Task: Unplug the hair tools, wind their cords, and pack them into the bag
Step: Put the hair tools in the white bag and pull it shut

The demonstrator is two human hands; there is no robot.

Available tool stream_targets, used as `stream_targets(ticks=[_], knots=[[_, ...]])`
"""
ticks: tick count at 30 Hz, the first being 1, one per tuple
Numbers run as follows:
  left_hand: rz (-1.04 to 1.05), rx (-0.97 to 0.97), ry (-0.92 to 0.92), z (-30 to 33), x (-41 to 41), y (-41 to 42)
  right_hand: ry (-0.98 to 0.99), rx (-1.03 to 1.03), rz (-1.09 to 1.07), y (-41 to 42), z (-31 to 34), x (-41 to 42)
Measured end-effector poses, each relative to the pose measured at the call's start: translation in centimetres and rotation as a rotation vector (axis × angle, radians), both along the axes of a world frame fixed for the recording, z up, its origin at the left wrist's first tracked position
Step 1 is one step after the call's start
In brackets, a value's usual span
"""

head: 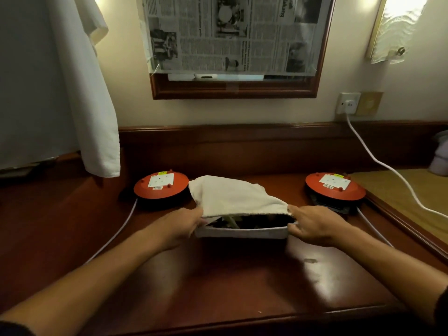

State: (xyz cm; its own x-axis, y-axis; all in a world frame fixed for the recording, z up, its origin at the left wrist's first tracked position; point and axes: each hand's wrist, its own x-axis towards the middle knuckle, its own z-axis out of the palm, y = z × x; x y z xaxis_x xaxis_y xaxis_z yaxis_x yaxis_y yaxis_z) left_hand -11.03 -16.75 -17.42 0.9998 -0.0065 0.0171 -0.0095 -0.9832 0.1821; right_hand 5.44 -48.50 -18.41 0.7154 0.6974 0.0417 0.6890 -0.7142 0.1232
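On the wooden desk (218,282), the bag (242,232) lies between two red cable reels (161,185), its mouth toward the camera and a white towel (232,196) draped over its top. The left hand (186,224) pinches the towel's near edge; the right hand (312,225) grips the bag's rim, fingers curled. Inside the bag, dark shapes, possibly the hair tools, are too shadowed to identify.

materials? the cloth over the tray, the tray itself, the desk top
Cloth: soft cream fabric, probably terry towel; it drapes, folds, looks matte and nubby.
Tray: looks like pale rigid plastic, smooth straight wall; blurred, so uncertain.
Desk top: reddish-brown wood or wood veneer under glossy varnish; it mirrors the lamp glare.
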Motion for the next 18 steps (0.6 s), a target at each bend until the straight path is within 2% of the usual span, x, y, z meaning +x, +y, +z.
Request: stream_targets(ticks=[1, 3, 5, 9, 15, 18], knots=[[-0.034, 0.043, 0.017, 1.0, 0.1, 0.4, -0.029, -0.048, 0.058, -0.2, 0.7, 0.3], [-0.078, 0.266, 0.04, 2.8, 0.3, 1.0, -0.063, -0.143, 0.118, -0.5, 2.2, 0.6], [-0.104, 0.448, 0.012, 4.5, 0.9, 1.3, -0.051, -0.143, 0.138, -0.4, 3.9, 1.2], [-0.049, 0.416, -0.127, 8.5, 2.2, 1.9, -0.026, -0.008, 0.112, 0.1, 8.1, 2.9], [0.084, 0.26, -0.36, 15.5, 4.7, 2.7, -0.209, 0.226, 0.026, 2.1, 14.6, 5.1], [0.168, 0.272, -0.446, 18.7, 6.3, 2.6, -0.272, 0.339, 0.009, 3.6, 18.2, 5.8]])
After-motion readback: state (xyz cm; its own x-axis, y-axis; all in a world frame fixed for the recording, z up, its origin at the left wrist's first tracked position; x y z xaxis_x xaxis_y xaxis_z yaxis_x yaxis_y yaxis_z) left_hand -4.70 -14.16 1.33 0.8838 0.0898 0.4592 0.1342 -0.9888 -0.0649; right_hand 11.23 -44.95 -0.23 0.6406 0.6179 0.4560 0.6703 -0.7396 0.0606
